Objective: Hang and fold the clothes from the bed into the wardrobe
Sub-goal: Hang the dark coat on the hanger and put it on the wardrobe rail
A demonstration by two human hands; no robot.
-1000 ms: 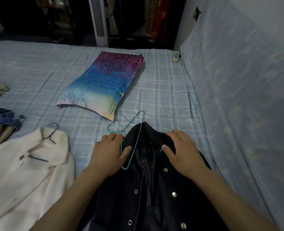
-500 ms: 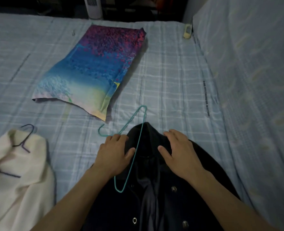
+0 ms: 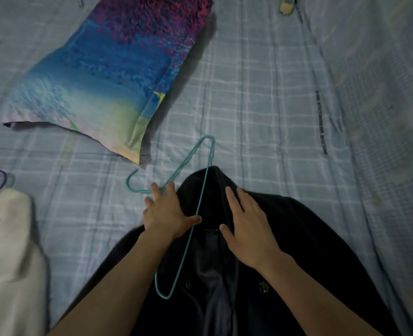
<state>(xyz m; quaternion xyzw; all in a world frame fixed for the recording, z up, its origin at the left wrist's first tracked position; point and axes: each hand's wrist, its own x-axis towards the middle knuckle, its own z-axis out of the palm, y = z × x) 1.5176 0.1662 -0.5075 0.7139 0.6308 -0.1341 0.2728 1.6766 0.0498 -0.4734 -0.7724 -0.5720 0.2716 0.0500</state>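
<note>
Teal wire hanger (image 3: 202, 190) lies slantwise, its lower corner on the dark buttoned jacket (image 3: 316, 238) and its hook on the checked bedsheet (image 3: 261, 117). Jacket is spread front-up on the bed.

Left hand (image 3: 166, 214): flat, fingers spread, resting on hanger and jacket shoulder, gripping nothing.

Right hand (image 3: 249, 229): flat, fingers straight, on the collar.

Cream jacket (image 3: 9, 251) at left; multicoloured pillow (image 3: 108, 69) beyond.

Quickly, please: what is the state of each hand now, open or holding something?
Left hand: open, fingers flat on the hanger and jacket.
Right hand: open, flat on the jacket.
</note>
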